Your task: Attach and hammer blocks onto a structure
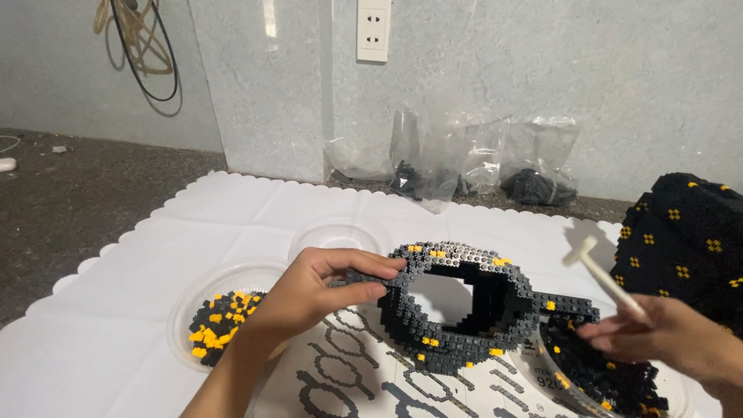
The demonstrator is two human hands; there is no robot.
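Firmly, left grip (309,290) around black brick ring (457,306), right grip (658,333) pinching white hammer (604,275).

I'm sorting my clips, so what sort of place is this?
Likely a home floor used for hobby building: a white mat spread on the ground, a wall socket low on the wall, and a black brick ring under construction.

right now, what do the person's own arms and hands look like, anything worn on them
Both are bare. The left hand and its forearm show no sleeve, glove, ring, watch or bracelet. The right hand is likewise ungloved, with no ring or band visible, though its wrist runs out of frame at the edge. Fingernails look short and unpainted. No markings show on either arm.
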